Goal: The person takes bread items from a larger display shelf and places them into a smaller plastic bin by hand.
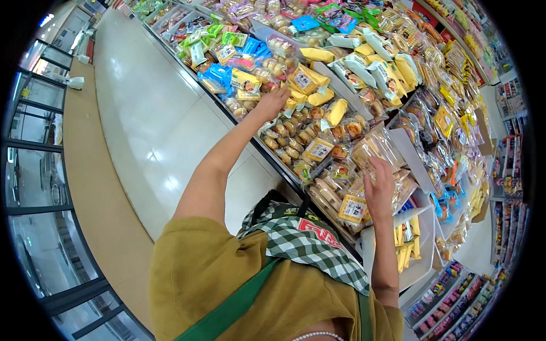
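Observation:
My left hand (273,103) reaches to the yellow snack packets (295,101) in the middle of the display, its fingertips touching or just over them; whether it grips one I cannot tell. Just beyond it lies a yellow packet with a white label (306,80). My right hand (379,185) is raised with its fingers apart, over or against clear-wrapped pastries (370,149). Below that hand is a yellow square packet (353,209). Between the hands lie wrapped round pastries (294,134) and another labelled yellow packet (318,149).
Grey dividers (341,91) split the long display of packaged snacks. A translucent plastic bin (420,264) with yellow packets stands at the right, by my right forearm. The display's dark front edge (273,161) runs along my apron. Tiled floor (140,106) and a glass-fronted counter (38,179) lie to the left.

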A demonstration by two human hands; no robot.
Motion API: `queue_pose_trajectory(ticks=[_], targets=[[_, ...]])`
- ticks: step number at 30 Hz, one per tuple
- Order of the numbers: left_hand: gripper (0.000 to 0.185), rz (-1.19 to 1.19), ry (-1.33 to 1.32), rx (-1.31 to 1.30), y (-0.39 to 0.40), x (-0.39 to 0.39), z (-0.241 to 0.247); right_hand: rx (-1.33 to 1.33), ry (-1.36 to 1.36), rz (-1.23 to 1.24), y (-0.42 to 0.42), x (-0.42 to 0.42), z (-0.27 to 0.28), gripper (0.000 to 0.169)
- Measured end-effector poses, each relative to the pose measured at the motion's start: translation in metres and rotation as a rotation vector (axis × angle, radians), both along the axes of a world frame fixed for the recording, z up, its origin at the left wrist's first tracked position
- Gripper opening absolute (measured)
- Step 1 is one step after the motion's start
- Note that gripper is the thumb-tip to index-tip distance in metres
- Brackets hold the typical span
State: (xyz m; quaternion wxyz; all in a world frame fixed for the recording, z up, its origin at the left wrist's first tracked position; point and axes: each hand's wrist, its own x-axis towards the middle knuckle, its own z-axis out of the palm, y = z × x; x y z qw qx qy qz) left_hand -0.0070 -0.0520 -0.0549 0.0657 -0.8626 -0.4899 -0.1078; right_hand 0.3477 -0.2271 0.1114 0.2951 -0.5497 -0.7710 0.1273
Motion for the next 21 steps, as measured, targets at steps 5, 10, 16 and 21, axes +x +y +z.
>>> queue_pose_trajectory(ticks=[5, 10, 16, 21], targets=[[0.064, -0.181, 0.035, -0.2, 0.033, -0.002, 0.008, -0.036, -0.049, 0.056, 0.035, -0.057, -0.019, 0.031], [0.041, -0.269, 0.04, -0.118, 0.052, -0.012, 0.005, -0.053, -0.075, 0.055, 0.093, -0.106, -0.035, 0.03], [0.05, -0.394, -0.109, -0.237, 0.058, -0.018, -0.009, 0.021, -0.163, 0.037, 0.174, -0.156, -0.073, 0.036], [0.063, -0.399, -0.1, -0.242, 0.059, -0.018, 0.001, 0.106, -0.375, 0.013, 0.223, -0.183, -0.099, 0.047]])
